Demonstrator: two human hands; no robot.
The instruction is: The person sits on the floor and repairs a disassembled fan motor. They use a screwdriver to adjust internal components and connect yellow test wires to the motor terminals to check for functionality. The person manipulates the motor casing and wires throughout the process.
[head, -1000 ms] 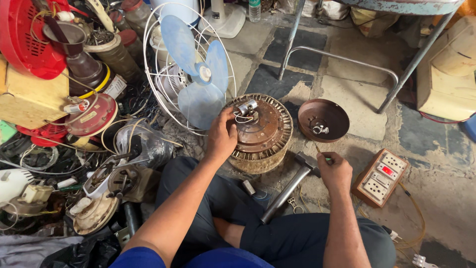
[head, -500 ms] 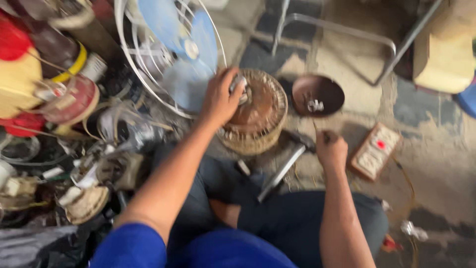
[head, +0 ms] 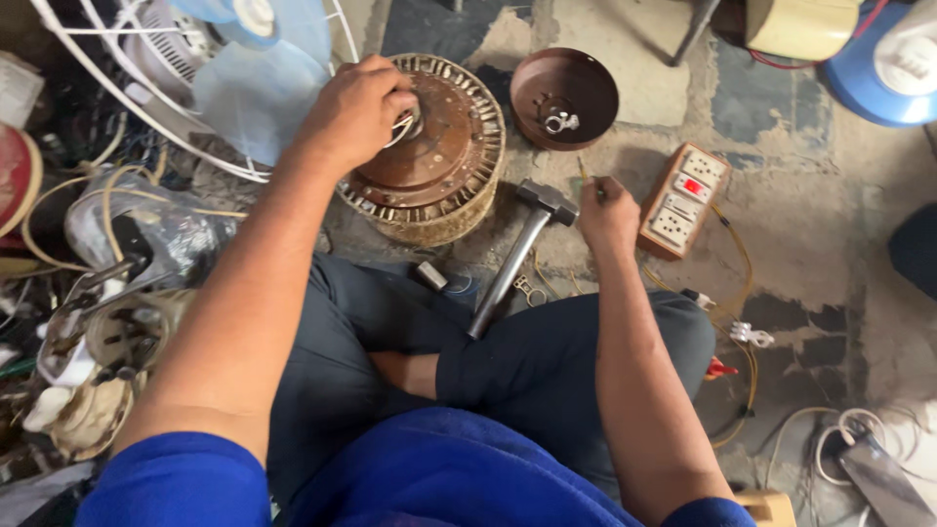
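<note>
I sit cross-legged on the floor. My left hand (head: 356, 109) rests on top of a round rusty fan motor (head: 429, 156), its fingers closed around the wires at the motor's centre. My right hand (head: 607, 215) is on the floor to the right of the motor, holding a thin screwdriver whose yellow-green handle tip pokes out above the fingers. A hammer (head: 517, 256) with a metal handle lies between my hands, its head next to my right hand.
A brown metal bowl (head: 564, 98) with small parts sits beyond the hammer. A wooden switch-and-socket board (head: 683, 200) with yellow cable lies right of my right hand. A caged fan with blue blades (head: 244, 68) and a heap of wires and motor parts fill the left.
The camera has moved closer and tilted down. My left hand stays on the motor's centre; my right hand has shifted slightly toward the hammer head, still on the floor.
</note>
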